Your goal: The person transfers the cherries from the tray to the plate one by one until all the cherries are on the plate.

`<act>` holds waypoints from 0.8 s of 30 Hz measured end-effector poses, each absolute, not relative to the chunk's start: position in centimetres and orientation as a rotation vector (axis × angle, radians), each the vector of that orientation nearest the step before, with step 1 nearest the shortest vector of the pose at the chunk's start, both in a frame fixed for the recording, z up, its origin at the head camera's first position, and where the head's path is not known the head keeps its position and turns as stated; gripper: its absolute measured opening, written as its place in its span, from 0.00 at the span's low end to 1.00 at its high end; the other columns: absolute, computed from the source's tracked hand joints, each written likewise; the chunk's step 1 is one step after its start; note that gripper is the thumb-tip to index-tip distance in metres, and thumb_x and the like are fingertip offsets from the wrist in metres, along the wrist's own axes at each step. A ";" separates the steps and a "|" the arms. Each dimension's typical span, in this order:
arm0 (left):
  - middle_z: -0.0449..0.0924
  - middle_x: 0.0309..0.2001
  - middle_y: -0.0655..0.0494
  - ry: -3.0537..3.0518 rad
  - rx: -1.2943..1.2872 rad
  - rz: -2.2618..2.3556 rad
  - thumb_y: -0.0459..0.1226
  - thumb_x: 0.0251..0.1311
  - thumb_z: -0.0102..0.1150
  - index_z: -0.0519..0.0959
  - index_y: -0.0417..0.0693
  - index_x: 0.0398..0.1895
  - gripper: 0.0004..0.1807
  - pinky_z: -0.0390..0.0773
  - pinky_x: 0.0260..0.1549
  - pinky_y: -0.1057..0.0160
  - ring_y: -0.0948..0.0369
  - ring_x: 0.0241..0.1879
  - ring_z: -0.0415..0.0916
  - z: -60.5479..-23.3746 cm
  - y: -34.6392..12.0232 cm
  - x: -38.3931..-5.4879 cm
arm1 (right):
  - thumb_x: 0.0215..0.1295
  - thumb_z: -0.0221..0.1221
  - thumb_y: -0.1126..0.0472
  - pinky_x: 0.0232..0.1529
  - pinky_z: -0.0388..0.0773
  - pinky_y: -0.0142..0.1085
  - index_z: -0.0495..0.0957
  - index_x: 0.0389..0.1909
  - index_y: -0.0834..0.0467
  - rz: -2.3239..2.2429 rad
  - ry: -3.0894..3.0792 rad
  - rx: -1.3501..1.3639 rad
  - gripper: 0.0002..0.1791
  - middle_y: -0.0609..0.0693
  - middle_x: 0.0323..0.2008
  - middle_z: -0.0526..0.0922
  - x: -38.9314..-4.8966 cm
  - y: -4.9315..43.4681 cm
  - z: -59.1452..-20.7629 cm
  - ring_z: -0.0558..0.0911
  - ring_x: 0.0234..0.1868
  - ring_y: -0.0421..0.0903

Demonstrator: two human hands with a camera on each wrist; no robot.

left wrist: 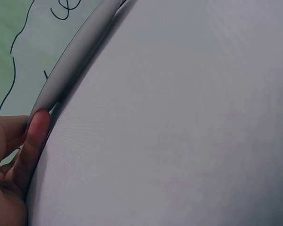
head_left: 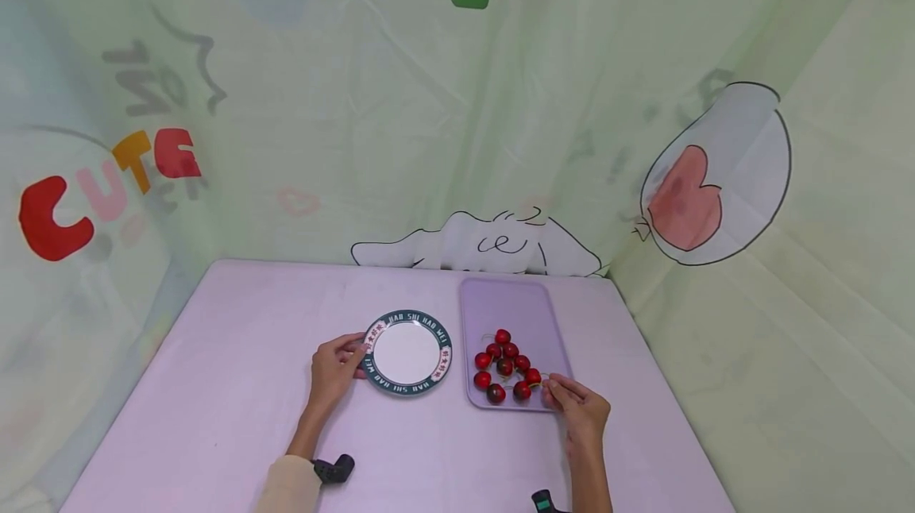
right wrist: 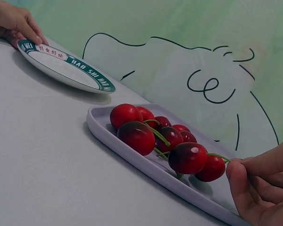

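My left hand (head_left: 334, 370) grips the left rim of a round white plate (head_left: 406, 352) with a dark green lettered band. In the left wrist view, fingertips (left wrist: 39, 125) hold the plate's edge close over the tabletop. To the right of the plate lies a lilac tray (head_left: 506, 302) with several red cherries (right wrist: 137, 137) gathered in its front half. At the tray's front right corner my right hand (head_left: 581, 410) pinches a green stem (right wrist: 219, 156) between thumb and forefinger. That stem runs to a cherry (head_left: 532, 376) at the right side of the cluster.
A pale pink tabletop (head_left: 236, 370) stretches around the plate and tray. Behind it hangs a light green curtain (head_left: 400, 140) printed with drawings and letters, which also encloses both sides. Black wrist devices (head_left: 334, 468) sit at both forearms.
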State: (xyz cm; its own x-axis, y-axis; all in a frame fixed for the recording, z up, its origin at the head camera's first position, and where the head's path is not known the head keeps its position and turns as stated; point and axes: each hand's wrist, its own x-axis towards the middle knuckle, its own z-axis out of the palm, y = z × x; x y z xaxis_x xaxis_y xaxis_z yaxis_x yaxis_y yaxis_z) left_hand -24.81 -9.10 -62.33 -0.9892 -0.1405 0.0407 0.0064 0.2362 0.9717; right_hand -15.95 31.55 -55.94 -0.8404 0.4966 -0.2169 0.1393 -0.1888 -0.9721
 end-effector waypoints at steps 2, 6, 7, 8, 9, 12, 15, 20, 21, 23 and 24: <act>0.89 0.47 0.40 -2.372 0.129 -1.871 0.33 0.75 0.67 0.86 0.41 0.64 0.18 0.87 0.25 0.71 0.62 0.22 0.84 -62.3 -9.1 -24.8 | 0.72 0.66 0.75 0.39 0.92 0.29 0.88 0.49 0.73 2.136 -1.809 -0.732 0.09 0.42 0.27 0.93 -16.0 31.6 -56.1 0.93 0.30 0.38; 0.89 0.46 0.40 -2.376 0.128 -1.864 0.33 0.75 0.67 0.86 0.41 0.64 0.17 0.87 0.25 0.71 0.62 0.22 0.84 -62.3 -9.1 -24.8 | 0.73 0.66 0.74 0.40 0.92 0.30 0.89 0.50 0.72 2.131 -1.813 -0.735 0.09 0.41 0.27 0.93 -16.0 31.6 -56.3 0.93 0.31 0.38; 0.89 0.46 0.40 -2.378 0.127 -1.857 0.32 0.75 0.67 0.86 0.41 0.64 0.17 0.86 0.25 0.71 0.62 0.21 0.85 -62.4 -9.1 -24.8 | 0.73 0.66 0.74 0.40 0.92 0.30 0.89 0.50 0.72 2.131 -1.815 -0.735 0.09 0.41 0.27 0.93 -16.0 31.6 -56.3 0.93 0.32 0.38; 0.90 0.46 0.40 -2.379 0.125 -1.851 0.32 0.75 0.67 0.86 0.41 0.64 0.17 0.86 0.25 0.71 0.62 0.21 0.85 -62.4 -9.1 -24.9 | 0.73 0.66 0.74 0.40 0.92 0.30 0.89 0.50 0.71 2.128 -1.816 -0.739 0.09 0.40 0.27 0.93 -16.0 31.6 -56.3 0.93 0.32 0.38; 0.90 0.46 0.40 -2.381 0.123 -1.845 0.32 0.75 0.67 0.86 0.41 0.64 0.17 0.86 0.24 0.71 0.62 0.21 0.85 -62.5 -9.1 -24.9 | 0.72 0.66 0.74 0.41 0.92 0.30 0.89 0.50 0.71 2.131 -1.815 -0.742 0.09 0.40 0.26 0.92 -16.0 31.6 -56.4 0.93 0.32 0.38; 0.90 0.46 0.40 -2.382 0.118 -1.830 0.31 0.74 0.67 0.86 0.41 0.63 0.17 0.86 0.24 0.71 0.62 0.21 0.86 -62.6 -9.1 -24.9 | 0.72 0.67 0.74 0.41 0.92 0.30 0.89 0.51 0.70 2.134 -1.812 -0.747 0.10 0.39 0.26 0.92 -16.1 31.6 -56.5 0.93 0.32 0.38; 0.90 0.46 0.40 -2.381 0.116 -1.832 0.31 0.74 0.67 0.86 0.41 0.63 0.17 0.86 0.24 0.71 0.61 0.21 0.86 -62.7 -9.1 -25.0 | 0.73 0.67 0.73 0.43 0.92 0.30 0.87 0.55 0.73 2.134 -1.823 -0.754 0.13 0.38 0.27 0.93 -16.1 31.7 -56.5 0.93 0.33 0.37; 0.90 0.47 0.39 -2.388 0.121 -1.828 0.32 0.74 0.67 0.86 0.41 0.64 0.17 0.86 0.24 0.71 0.62 0.21 0.85 -62.4 -9.1 -25.0 | 0.74 0.67 0.70 0.44 0.92 0.29 0.85 0.57 0.73 2.131 -1.840 -0.758 0.15 0.39 0.29 0.93 -15.9 31.5 -55.9 0.93 0.35 0.38; 0.90 0.47 0.39 -2.390 0.121 -1.829 0.32 0.74 0.67 0.85 0.40 0.64 0.18 0.86 0.24 0.71 0.62 0.21 0.85 -62.3 -9.0 -24.9 | 0.73 0.67 0.71 0.44 0.92 0.30 0.86 0.56 0.72 2.132 -1.836 -0.759 0.14 0.39 0.29 0.93 -15.9 31.4 -55.7 0.94 0.35 0.39; 0.90 0.47 0.39 -2.392 0.124 -1.829 0.32 0.74 0.67 0.85 0.40 0.64 0.18 0.86 0.24 0.71 0.62 0.21 0.85 -62.2 -9.0 -24.8 | 0.73 0.68 0.70 0.44 0.92 0.30 0.89 0.52 0.69 2.148 -1.825 -0.756 0.11 0.39 0.29 0.93 -15.9 31.4 -55.7 0.94 0.35 0.39; 0.90 0.47 0.39 -2.392 0.124 -1.829 0.32 0.74 0.67 0.85 0.40 0.64 0.18 0.86 0.25 0.71 0.62 0.21 0.85 -62.1 -9.0 -24.8 | 0.73 0.68 0.71 0.44 0.92 0.30 0.90 0.50 0.67 2.157 -1.816 -0.753 0.09 0.40 0.29 0.93 -15.9 31.4 -55.7 0.94 0.35 0.39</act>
